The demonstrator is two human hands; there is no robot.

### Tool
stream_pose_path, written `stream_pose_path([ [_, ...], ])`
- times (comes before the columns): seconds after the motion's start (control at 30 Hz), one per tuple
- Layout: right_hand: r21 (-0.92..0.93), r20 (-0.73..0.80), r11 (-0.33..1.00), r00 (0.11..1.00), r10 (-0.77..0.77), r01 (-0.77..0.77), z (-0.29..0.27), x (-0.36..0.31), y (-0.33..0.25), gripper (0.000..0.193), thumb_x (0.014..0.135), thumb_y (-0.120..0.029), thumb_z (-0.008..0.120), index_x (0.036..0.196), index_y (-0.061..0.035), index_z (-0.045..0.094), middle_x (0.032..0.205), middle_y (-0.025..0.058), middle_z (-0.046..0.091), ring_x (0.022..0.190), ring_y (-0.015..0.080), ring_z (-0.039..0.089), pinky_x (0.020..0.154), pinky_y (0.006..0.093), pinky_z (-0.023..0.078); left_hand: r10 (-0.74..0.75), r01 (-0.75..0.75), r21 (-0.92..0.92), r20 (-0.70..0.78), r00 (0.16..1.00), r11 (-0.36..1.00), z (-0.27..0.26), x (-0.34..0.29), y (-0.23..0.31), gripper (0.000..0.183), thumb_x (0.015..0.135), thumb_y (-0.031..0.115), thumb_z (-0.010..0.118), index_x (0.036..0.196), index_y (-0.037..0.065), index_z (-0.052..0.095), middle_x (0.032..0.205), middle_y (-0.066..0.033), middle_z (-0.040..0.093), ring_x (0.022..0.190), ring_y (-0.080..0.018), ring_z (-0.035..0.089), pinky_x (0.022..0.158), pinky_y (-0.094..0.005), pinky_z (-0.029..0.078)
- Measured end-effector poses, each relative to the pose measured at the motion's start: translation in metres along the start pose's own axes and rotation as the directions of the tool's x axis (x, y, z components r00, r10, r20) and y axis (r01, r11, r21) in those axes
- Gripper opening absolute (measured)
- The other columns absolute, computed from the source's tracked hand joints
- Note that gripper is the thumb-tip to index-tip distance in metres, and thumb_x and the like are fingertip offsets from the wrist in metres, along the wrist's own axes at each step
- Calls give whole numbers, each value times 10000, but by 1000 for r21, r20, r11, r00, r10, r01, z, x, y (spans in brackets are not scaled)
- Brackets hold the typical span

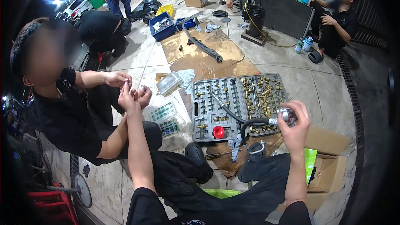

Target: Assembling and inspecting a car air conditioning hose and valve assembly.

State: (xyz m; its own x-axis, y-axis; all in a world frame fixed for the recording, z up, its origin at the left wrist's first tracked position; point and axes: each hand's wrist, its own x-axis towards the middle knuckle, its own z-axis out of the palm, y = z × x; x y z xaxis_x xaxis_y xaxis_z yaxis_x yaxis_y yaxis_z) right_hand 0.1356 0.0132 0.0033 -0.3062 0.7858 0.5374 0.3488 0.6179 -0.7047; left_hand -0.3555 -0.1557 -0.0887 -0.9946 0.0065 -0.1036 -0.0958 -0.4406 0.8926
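Note:
My right hand (296,118) is closed round the silver metal end of a black hose (256,121), which curves down toward my feet. Out to the left, my left hand (129,98) pinches its fingers together right beside a co-worker's hands (118,79); whatever lies in the pinch is too small to make out. Between my hands an open grey case (196,118) lies on the floor. Its right half holds many loose brass fittings (263,93). Its left half has moulded slots with a few fittings and a red round cap (218,132).
Left of the case are an assortment box of small green and dark rings (165,118) and a clear plastic box (169,84). An open cardboard box (329,171) stands near right. Farther off are a long dark metal bar (202,49), a blue bin (163,31) and a black pump (255,18).

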Motion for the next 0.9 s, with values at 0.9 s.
stream_pose_path([
  [0.9, -27, 38, 998, 997, -64, 65, 4, -4, 5, 206, 749, 15, 665, 951, -6, 632, 968, 68, 574, 786, 138, 549, 664, 256, 447, 140, -150, 75, 122, 983, 986, 16, -11, 4, 251, 898, 151, 643, 1115, 23, 637, 856, -21, 593, 631, -106, 538, 525, -219, 444],
])
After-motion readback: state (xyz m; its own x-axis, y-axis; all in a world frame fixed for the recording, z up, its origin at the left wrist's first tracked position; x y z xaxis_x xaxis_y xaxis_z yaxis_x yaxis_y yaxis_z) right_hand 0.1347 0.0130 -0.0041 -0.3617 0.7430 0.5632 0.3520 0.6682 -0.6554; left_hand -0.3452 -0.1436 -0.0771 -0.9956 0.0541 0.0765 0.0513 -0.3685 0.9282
